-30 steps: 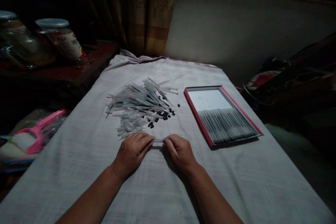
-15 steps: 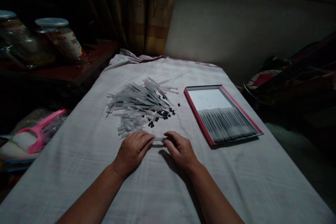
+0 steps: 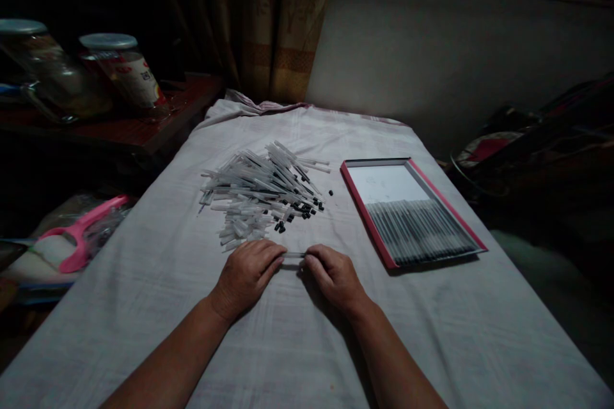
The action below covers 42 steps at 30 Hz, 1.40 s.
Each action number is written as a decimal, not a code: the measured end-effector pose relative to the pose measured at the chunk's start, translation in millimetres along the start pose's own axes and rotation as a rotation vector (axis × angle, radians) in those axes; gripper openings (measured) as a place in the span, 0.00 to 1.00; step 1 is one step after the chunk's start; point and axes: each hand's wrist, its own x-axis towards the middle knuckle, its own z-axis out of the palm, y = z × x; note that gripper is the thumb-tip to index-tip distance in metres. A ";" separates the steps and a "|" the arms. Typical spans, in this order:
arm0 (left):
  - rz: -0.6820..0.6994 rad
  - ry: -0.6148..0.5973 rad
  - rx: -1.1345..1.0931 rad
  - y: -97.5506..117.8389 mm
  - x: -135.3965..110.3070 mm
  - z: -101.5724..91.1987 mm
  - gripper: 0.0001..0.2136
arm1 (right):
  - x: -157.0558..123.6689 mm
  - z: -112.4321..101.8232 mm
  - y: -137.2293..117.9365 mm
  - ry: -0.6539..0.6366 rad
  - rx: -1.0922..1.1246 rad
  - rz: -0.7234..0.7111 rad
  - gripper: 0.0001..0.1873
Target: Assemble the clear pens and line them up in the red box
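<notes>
A slim clear pen point(image 3: 294, 255) lies level between my two hands, low over the cloth. My left hand point(image 3: 252, 270) closes round its left end, and the thumb and fingers of my right hand point(image 3: 334, 273) pinch its right end, where a dark bit shows. Just beyond them spreads a pile of pen parts point(image 3: 254, 179): clear barrels, refills, and pale caps at the near side. Small black plugs point(image 3: 306, 209) are scattered along the pile's right edge. To the right, a shallow red-edged box point(image 3: 363, 220) holds a row of finished-looking pens point(image 3: 417, 230) side by side.
A white checked cloth point(image 3: 268, 358) covers the table. On a dark red side table at left stand a lidded jar point(image 3: 129, 77) and a glass jug point(image 3: 62, 83). Below them is a pink-handled item point(image 3: 84, 230). A curtain point(image 3: 288, 25) and pale wall close off the back.
The whole view has shifted slightly, moving things a little to the right. My right hand's fingers have drawn closer round the pen's right end, where a dark tip now shows.
</notes>
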 end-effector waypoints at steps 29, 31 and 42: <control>0.014 0.042 -0.016 8.2 6.3 3.4 0.07 | 3.2 -0.1 0.5 0.056 0.001 0.010 0.15; 0.026 0.043 0.000 12.2 9.5 5.7 0.06 | 3.3 -0.6 3.3 0.081 -0.002 0.039 0.16; 0.008 0.054 -0.066 22.0 28.2 17.5 0.06 | 0.2 -16.9 9.0 0.112 0.096 0.145 0.21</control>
